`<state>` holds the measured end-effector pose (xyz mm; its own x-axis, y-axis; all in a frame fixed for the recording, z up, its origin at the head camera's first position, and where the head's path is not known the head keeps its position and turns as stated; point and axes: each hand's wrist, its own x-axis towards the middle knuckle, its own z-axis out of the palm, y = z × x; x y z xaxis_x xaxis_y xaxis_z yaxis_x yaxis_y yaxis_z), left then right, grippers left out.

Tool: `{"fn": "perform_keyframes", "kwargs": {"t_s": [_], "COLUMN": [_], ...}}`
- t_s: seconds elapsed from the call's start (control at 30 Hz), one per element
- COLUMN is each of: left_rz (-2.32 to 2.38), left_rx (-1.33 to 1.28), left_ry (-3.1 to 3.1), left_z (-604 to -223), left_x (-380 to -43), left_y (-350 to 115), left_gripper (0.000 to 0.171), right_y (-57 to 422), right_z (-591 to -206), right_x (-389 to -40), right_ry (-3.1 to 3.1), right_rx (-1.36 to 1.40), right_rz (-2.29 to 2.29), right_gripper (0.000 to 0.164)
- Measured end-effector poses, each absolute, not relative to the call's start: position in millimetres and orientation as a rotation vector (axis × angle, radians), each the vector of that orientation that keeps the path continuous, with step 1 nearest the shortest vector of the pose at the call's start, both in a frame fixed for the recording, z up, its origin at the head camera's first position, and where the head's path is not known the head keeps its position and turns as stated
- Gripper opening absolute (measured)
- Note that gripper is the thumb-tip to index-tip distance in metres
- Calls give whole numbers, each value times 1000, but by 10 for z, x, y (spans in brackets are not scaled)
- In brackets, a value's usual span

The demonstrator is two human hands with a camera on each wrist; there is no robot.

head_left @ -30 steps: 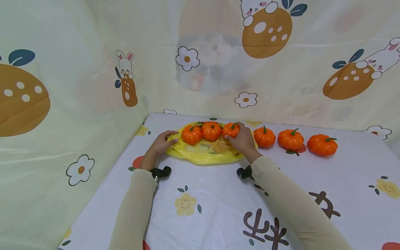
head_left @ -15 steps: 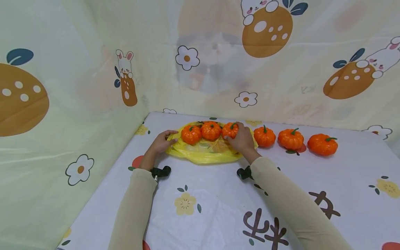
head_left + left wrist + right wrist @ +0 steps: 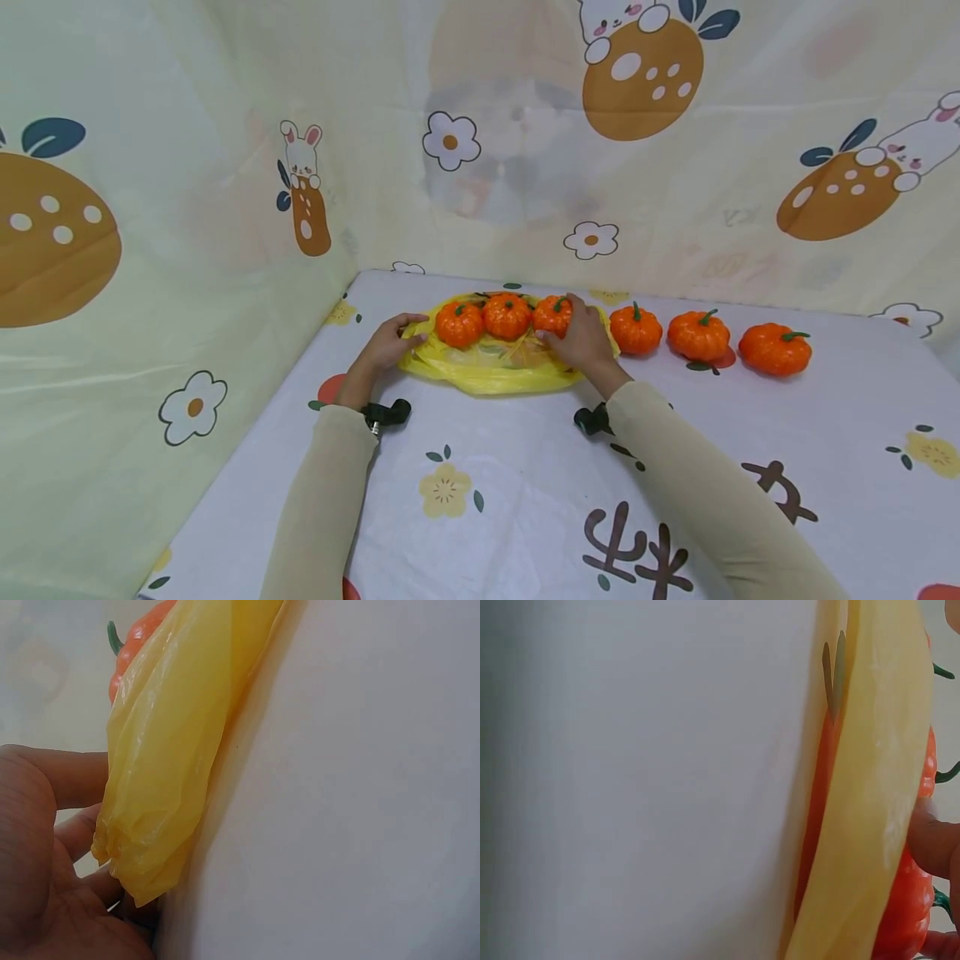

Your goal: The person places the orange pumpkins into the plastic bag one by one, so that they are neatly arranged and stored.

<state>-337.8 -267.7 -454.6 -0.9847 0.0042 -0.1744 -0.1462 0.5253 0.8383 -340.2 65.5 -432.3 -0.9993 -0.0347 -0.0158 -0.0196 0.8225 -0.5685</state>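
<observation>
A yellow plastic bag point(image 3: 495, 379) lies near the back of the table with three small orange pumpkins in a row on it. My left hand point(image 3: 386, 343) holds the bag's left end, thumb and forefinger apart; in the left wrist view some fingertips are hidden behind the crumpled bag point(image 3: 161, 765). With my right hand point(image 3: 588, 337) I grip the rightmost of the three pumpkins point(image 3: 552, 315), thumb in front and fingers at its far right side. The left pumpkin point(image 3: 459, 325) and the middle pumpkin point(image 3: 507, 317) sit beside it, untouched.
Outside the bag, to the right, stand three more pumpkins: a near one point(image 3: 635, 330), another point(image 3: 698, 336) and a wider one point(image 3: 775, 349). A patterned white cloth point(image 3: 517, 500) covers the table. Printed curtains point(image 3: 510, 192) hang behind and at the left.
Almost nothing differs. The right wrist has shifted very slightly to the right, while both hands, the bag and the pumpkins keep their places.
</observation>
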Motion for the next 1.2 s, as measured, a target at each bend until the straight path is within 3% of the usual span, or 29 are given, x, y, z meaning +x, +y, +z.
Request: {"fn": "perform_keyframes", "kwargs": {"t_s": [0.7, 1.2], "left_rz": [1452, 1455], "left_rx": [-123, -134], "left_ry": [2599, 2593], "left_z": [-4559, -4567], "left_x": [-3383, -3382], "left_y": [-2679, -2668], "left_gripper": [39, 40], "right_y": [767, 1109], "right_z": [-4093, -3941], "right_x": [-3195, -2750], "right_ry": [2908, 2960], "right_rx": [-87, -209], "right_rz": [-854, -883], "right_gripper": [105, 103]}}
